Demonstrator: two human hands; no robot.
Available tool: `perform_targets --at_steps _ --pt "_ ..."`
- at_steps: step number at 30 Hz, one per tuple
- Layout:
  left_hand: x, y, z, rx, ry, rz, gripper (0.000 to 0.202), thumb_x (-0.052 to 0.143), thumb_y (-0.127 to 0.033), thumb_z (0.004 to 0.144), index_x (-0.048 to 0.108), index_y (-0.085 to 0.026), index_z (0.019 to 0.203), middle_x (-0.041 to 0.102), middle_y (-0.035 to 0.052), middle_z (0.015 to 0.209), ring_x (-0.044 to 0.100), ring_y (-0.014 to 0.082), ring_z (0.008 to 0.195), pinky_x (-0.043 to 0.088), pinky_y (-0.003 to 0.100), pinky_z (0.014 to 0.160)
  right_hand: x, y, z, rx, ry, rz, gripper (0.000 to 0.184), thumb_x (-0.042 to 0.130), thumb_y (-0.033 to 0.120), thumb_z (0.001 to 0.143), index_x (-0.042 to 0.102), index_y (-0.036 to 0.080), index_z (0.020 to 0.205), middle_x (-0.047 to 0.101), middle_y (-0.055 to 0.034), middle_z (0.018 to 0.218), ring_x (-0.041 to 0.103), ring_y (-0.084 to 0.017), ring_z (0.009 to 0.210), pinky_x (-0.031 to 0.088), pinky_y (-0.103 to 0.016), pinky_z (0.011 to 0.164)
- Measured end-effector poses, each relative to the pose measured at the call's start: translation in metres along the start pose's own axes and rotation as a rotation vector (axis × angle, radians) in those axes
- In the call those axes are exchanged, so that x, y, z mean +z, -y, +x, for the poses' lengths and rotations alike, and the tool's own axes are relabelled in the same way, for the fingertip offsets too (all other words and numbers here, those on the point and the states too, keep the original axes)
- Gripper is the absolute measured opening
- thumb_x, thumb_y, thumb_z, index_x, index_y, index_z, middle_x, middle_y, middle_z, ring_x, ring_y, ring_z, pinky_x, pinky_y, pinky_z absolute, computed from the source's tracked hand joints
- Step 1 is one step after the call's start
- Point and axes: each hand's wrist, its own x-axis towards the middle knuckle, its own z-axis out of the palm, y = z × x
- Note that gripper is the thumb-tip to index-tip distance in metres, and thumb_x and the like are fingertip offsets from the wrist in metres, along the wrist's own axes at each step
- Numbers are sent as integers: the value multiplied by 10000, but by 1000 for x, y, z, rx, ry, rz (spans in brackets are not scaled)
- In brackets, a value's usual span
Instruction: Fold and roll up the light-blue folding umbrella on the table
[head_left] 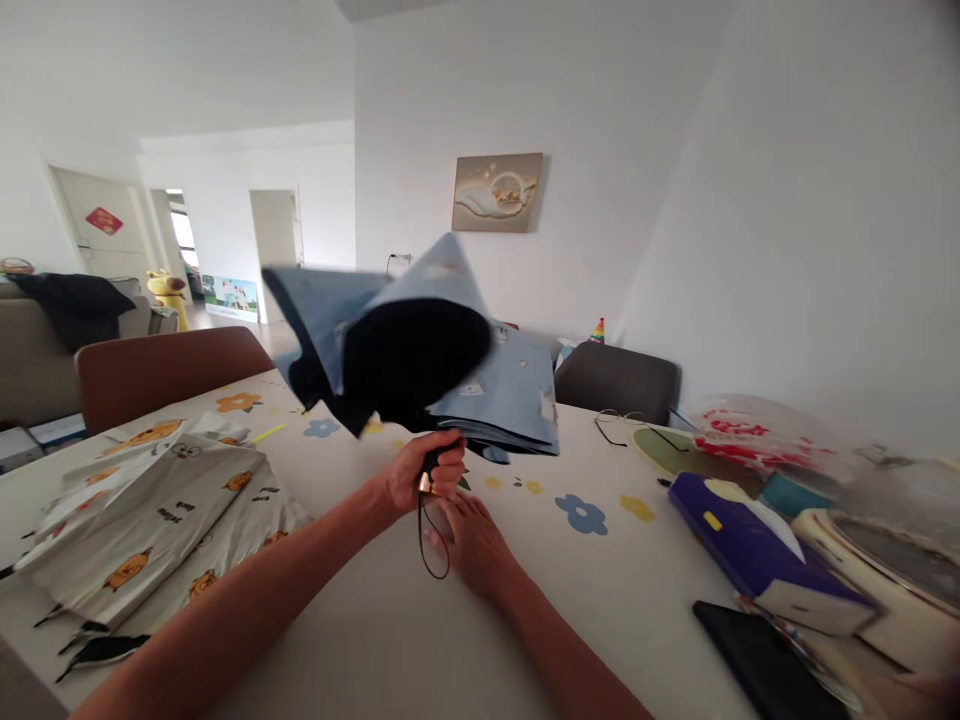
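Note:
My left hand is closed round the black handle of a light blue folding umbrella with a black lining. The canopy hangs half open above the table and is blurred by motion. A black wrist loop dangles from the handle. My right hand lies just below the handle, palm down on the table, and the fingers that show look stretched out. A second, cream umbrella with orange cartoon prints lies collapsed on the table at the left.
The white table has flower prints. At the right lie a purple tissue box, a black phone, glasses and a cooker. A brown chair stands at the left, a dark chair at the far side.

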Motion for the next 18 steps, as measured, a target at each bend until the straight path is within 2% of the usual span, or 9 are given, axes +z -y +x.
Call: perform_targets --at_steps 2,5,8,11,13,15,18 --pt "-7 -2 -2 -46 124 -202 194 473 -232 864 531 -97 737 286 -83 489 279 14 336 231 123 300 -1 -2 2 75 -106 268 363 630 291 714 638 161 1053 609 -142 1186 482 -305 1181 268 -472 1047" --pt "-18 -4 -2 -82 182 -270 137 510 -208 826 520 -100 741 255 -91 482 270 11 325 195 108 289 -4 -4 7 190 -265 586 213 587 343 725 659 192 856 691 -98 934 610 -283 939 390 -474 923" --pt "-21 -1 1 -112 204 -226 114 538 -200 792 508 -115 721 232 -94 472 244 19 314 181 114 280 -13 0 12 226 -356 734 290 446 422 812 626 196 827 682 -70 835 634 -232 822 465 -416 819" --pt "-17 4 2 -135 239 -181 119 551 -188 766 492 -128 682 262 -86 470 239 27 319 189 130 272 -24 13 17 234 -406 914 308 431 441 823 610 192 839 668 -49 797 634 -193 744 492 -367 759" --pt "-13 9 2 -142 267 -145 147 556 -188 758 466 -140 653 279 -80 475 240 31 327 196 137 273 -29 21 18 265 -395 1159 259 503 430 790 606 192 795 647 -32 750 612 -174 697 493 -338 706" --pt "-9 12 0 -150 294 -118 173 569 -198 749 442 -150 642 274 -80 474 233 33 330 193 140 275 -34 27 19 282 -311 1431 222 559 412 754 600 194 741 628 -23 728 591 -163 688 485 -315 671" --pt "-4 19 -3 -188 320 -133 221 604 -216 719 414 -156 623 259 -86 468 210 27 330 173 135 276 -42 30 19 252 -187 1585 215 575 408 730 614 197 715 634 -26 751 582 -163 724 479 -300 674"
